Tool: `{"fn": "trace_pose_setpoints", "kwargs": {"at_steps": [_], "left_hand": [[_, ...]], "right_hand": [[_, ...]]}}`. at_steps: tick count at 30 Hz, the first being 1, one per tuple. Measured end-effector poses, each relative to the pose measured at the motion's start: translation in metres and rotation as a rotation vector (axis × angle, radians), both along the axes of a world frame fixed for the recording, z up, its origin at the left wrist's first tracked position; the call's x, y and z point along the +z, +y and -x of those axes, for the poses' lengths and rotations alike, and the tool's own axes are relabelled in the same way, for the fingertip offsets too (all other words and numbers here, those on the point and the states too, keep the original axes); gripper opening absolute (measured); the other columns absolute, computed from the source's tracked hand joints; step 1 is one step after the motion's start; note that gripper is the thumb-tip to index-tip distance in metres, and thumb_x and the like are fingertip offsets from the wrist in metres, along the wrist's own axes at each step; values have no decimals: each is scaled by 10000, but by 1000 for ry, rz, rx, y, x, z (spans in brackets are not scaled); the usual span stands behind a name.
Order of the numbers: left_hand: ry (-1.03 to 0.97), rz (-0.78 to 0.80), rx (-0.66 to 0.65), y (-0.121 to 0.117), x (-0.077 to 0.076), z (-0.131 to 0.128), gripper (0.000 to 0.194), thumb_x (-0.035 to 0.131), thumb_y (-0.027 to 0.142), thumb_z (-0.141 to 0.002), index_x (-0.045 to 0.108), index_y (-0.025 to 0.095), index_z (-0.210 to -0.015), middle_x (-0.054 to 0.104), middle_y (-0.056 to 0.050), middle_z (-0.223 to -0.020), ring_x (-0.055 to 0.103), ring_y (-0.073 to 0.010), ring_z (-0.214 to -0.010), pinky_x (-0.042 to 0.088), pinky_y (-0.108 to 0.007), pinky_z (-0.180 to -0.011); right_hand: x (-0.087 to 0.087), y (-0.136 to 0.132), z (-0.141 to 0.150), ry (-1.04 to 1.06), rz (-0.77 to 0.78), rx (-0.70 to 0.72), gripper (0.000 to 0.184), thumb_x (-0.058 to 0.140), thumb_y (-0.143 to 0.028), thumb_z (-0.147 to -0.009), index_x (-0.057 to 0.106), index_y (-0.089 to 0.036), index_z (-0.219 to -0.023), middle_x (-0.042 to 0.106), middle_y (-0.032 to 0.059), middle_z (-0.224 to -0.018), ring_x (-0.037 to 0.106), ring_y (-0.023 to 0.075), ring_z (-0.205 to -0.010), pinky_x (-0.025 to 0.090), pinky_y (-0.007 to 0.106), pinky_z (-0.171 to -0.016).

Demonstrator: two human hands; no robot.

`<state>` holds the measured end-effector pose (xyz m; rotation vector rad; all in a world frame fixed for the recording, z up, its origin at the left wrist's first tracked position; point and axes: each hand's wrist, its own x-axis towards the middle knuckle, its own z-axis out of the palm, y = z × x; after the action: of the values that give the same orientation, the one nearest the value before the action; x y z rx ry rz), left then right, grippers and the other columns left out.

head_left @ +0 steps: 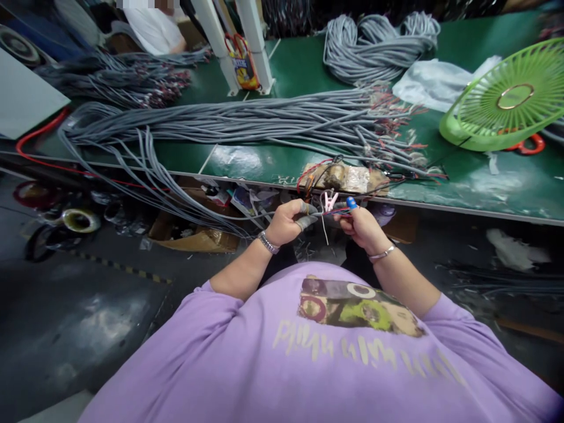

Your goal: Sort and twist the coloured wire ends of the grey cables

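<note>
My left hand [291,221], with grey covers on its fingertips, is closed round the end of a grey cable [253,218]. Thin coloured wires come out of that cable to the right. My right hand [359,225], a blue cover [351,202] on one fingertip, pinches these red and dark wires [337,212]. A loose white wire [325,230] hangs down between the hands. Just behind them, a pink clip [329,201] stands at the bench edge, in front of a taped block [356,179] with dark and orange leads round it.
A long bundle of grey cables [229,120] lies across the green bench [299,64], stripped ends to the right. Coiled cables [379,47] are behind. A green fan [511,97] and orange-handled scissors [531,144] are at right. A person in white [154,29] is at the far left.
</note>
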<state>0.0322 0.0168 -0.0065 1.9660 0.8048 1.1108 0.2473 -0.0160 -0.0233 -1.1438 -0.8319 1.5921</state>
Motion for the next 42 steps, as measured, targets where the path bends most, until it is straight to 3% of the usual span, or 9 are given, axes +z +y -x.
{"fn": "trace_pose_setpoints", "kwargs": {"at_steps": [6,9,12,22,28,32,38,42], "left_hand": [[19,64,-22,6,-4,0,243,750,379,-804,738,147,-874,729,-54,-837,660,-142,-769,529,-267,-749],[14,100,-33,8,-3,0,255,745,386,-805,738,143,-883,734,-59,-847,664,-145,-774,533,-267,-746],[23,128,-56,11,-2,0,266,750,390,-798,737,137,-877,728,-57,-834,653,-136,-752,524,-256,-722],[72,150,-131,14,-8,-7,275,764,401,-775,737,137,-846,705,-38,-776,611,-117,-692,500,-237,-688],[75,136,-134,13,-10,-8,254,752,380,-790,736,137,-863,704,-42,-788,612,-121,-695,496,-246,-689],[76,119,-151,4,-7,-1,230,753,364,-795,729,138,-824,684,-38,-742,599,-116,-663,483,-243,-649],[33,127,-184,-24,0,19,171,787,316,-768,740,153,-793,669,-27,-688,584,-101,-612,462,-225,-591],[-69,332,-168,-42,-9,31,220,829,347,-723,735,158,-785,665,-23,-684,579,-96,-598,465,-221,-575]], "right_hand": [[3,20,12,70,48,134,657,634,-807,-701,567,-155,-660,420,-43,-460,269,41,-397,117,188,-360],[0,22,19,145,-9,71,636,688,-784,-665,546,-164,-656,414,-58,-469,277,33,-403,144,172,-360],[-1,24,24,217,28,24,620,727,-757,-647,543,-166,-664,451,-54,-503,302,27,-406,146,161,-351],[4,29,31,369,68,-51,468,794,-580,-721,599,-156,-689,511,-42,-535,321,25,-414,190,183,-338],[1,25,32,422,131,-59,517,774,-642,-700,581,-162,-698,523,-43,-547,324,21,-408,170,157,-328],[-9,20,26,470,193,-52,583,685,-739,-716,528,-179,-679,532,-35,-565,345,28,-402,153,145,-319],[-25,12,13,465,211,-29,571,609,-735,-794,621,-164,-801,639,21,-688,341,29,-412,147,144,-310],[-24,6,10,478,247,-49,481,660,-642,-820,587,-169,-767,643,15,-687,335,26,-416,165,131,-313]]}}
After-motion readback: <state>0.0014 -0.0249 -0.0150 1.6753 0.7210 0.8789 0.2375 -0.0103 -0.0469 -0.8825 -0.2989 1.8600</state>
